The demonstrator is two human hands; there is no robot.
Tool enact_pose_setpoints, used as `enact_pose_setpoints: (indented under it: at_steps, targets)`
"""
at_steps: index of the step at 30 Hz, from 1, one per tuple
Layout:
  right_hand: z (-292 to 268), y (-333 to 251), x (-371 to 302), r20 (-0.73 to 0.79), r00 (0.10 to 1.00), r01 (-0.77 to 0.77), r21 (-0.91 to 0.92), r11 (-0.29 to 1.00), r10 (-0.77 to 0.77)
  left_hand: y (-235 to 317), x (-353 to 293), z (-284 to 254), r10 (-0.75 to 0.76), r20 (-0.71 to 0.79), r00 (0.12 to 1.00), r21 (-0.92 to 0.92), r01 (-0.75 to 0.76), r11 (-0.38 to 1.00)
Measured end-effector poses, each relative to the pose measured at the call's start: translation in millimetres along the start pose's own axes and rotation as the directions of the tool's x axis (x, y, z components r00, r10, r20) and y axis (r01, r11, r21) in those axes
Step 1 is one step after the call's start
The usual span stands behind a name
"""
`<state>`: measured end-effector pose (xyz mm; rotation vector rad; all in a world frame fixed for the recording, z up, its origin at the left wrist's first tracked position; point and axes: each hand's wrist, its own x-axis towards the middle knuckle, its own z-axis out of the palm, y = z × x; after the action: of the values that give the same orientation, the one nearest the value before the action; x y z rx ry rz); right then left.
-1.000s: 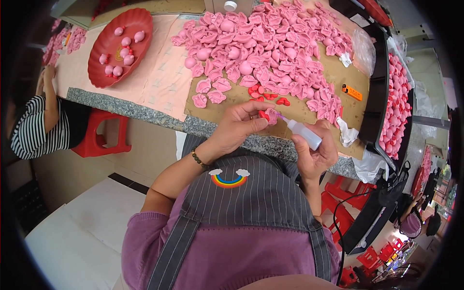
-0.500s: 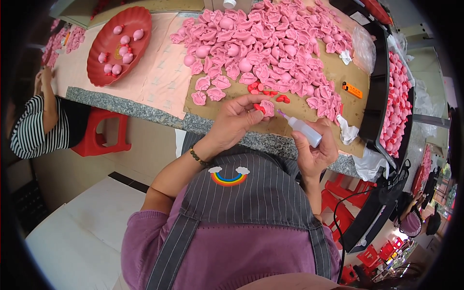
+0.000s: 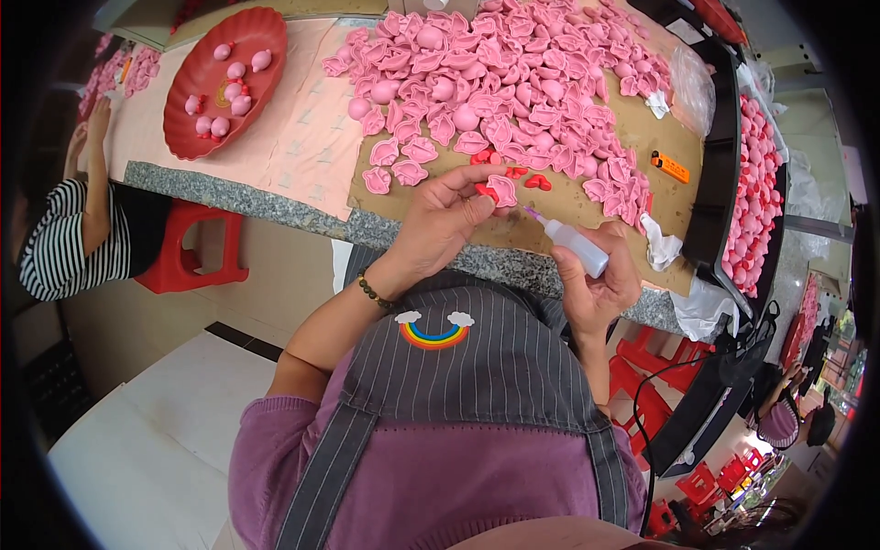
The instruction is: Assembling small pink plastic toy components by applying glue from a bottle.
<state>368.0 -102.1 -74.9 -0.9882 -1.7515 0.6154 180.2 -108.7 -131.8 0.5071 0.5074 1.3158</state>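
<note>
My left hand (image 3: pixel 440 220) pinches a small pink molded shell piece (image 3: pixel 501 190) with a red part (image 3: pixel 487 192) against it, held above the brown board. In my right hand (image 3: pixel 600 280) is a translucent white squeeze bottle (image 3: pixel 577 247), its thin purplish nozzle tip pointing at the pink piece, a small gap apart. A few loose red pieces (image 3: pixel 538 182) lie just beyond my left hand. Behind them spreads a large heap of pink shell pieces (image 3: pixel 495 82), hollow sides up on many and rounded sides up on others.
A red scalloped tray (image 3: pixel 188 69) with several pink-and-red pieces stands at the left. An orange cutter (image 3: pixel 670 167) and crumpled tissue (image 3: pixel 658 243) lie at the right. Past them is a black bin (image 3: pixel 724 174) of finished-looking pieces. A co-worker in stripes (image 3: pixel 69 243) sits at the left.
My left hand has turned the pink piece slightly and shifted it a little to the left. The bottle stays almost in place. At the left, the co-worker's hands have moved upward.
</note>
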Motion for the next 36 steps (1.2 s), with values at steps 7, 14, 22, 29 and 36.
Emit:
enact_pose_setpoints:
  at_steps: [7,14,22,29,36]
  targets:
    - [-0.2,-0.7,-2.6,-0.007,1.000,-0.025,-0.011,1.000,0.025,-1.4,-0.4,-3.4,-0.008,-0.008,1.000,-0.005,0.008,1.000]
    - [1.5,-3.2,-3.2,0.010,1.000,-0.022,0.002,1.000,0.022,-1.4,0.1,-1.9,0.002,-0.005,1.000,0.013,-0.001,1.000]
    - [3.6,-6.5,-0.7,0.040,0.999,-0.019,-0.002,1.000,0.019,-0.5,-0.6,0.5,-0.008,-0.018,1.000,0.103,0.010,0.995]
    - [2.1,-3.6,0.5,0.035,0.999,0.000,-0.030,1.000,0.001,-0.3,0.0,-1.1,-0.020,-0.011,1.000,0.070,0.021,0.997]
    - [2.6,-1.9,-0.4,0.037,0.999,0.021,-0.019,1.000,-0.020,-1.3,1.2,-0.9,-0.025,-0.014,1.000,0.033,0.025,0.999]
